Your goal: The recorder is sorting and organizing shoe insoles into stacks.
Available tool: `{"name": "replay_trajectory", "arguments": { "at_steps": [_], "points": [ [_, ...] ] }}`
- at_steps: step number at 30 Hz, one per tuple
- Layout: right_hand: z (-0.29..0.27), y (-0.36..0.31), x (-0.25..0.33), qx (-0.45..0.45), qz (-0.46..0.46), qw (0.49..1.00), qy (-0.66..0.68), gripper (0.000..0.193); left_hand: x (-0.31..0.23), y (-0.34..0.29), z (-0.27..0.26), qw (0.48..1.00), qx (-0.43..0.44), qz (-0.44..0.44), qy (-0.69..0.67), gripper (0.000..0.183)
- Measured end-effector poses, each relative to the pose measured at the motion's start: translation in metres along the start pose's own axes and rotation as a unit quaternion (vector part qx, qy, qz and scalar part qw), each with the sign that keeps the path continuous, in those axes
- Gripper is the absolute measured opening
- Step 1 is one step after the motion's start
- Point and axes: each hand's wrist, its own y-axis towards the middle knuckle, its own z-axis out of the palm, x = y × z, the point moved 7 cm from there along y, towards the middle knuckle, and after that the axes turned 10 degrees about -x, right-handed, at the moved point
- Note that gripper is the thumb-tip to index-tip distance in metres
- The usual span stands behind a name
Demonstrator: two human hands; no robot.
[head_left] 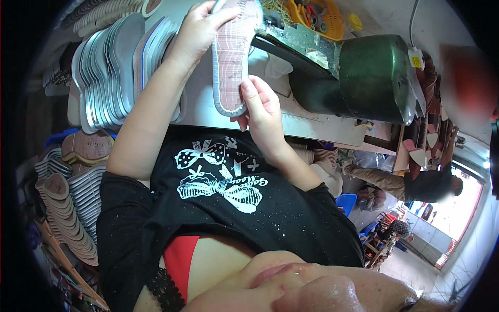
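Note:
A long insole (228, 67) with a pinkish-brown patterned face and a pale bound edge is held up over the work table. My left hand (199, 34) grips its upper part, with a finger lying across the face. Near the lower rounded end, my right hand (264, 106) pinches the edge, thumb on top. The insole's upper tip runs out of the picture. Just right of it stands a dark green sewing machine (358, 78); its needle area is mostly hidden behind the insole.
Grey-white insoles (106, 73) stand in stacks on the table (200, 106) at left. More stacked insoles (67, 208) lie lower left. A yellow basket (332, 21) with small items sits behind the machine. A person (416, 186) stands at far right, and another person (399, 229) is farther off.

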Motion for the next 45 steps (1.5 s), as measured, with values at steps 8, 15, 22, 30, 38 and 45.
{"name": "replay_trajectory", "arguments": {
  "at_steps": [8, 15, 22, 30, 38, 45],
  "points": [
    [-0.027, 0.020, 0.010, -0.066, 0.016, 0.997, 0.042, 0.026, -0.042, 0.005, 0.029, 0.973, 0.019, 0.171, 0.156, 0.020],
    [-0.020, 0.047, 0.024, -0.073, -0.007, 0.997, 0.017, 0.024, -0.041, 0.038, 0.029, 0.928, -0.027, 0.251, 0.273, 0.028],
    [0.024, 0.012, 0.027, 0.007, -0.171, 0.958, -0.230, 0.018, -0.019, 0.008, -0.024, 0.993, -0.032, 0.111, 0.019, 0.023],
    [0.042, 0.005, 0.020, 0.019, -0.239, 0.874, -0.422, 0.018, -0.014, -0.005, -0.063, 0.936, -0.005, 0.226, 0.270, 0.047],
    [0.073, 0.001, 0.042, 0.035, -0.210, 0.848, -0.486, 0.020, -0.008, -0.028, -0.054, 0.981, 0.113, -0.107, -0.118, 0.064],
    [0.104, -0.007, 0.057, 0.066, -0.221, 0.834, -0.501, 0.023, -0.047, -0.033, -0.060, 0.961, 0.129, -0.096, -0.225, 0.064]
  ]
}}
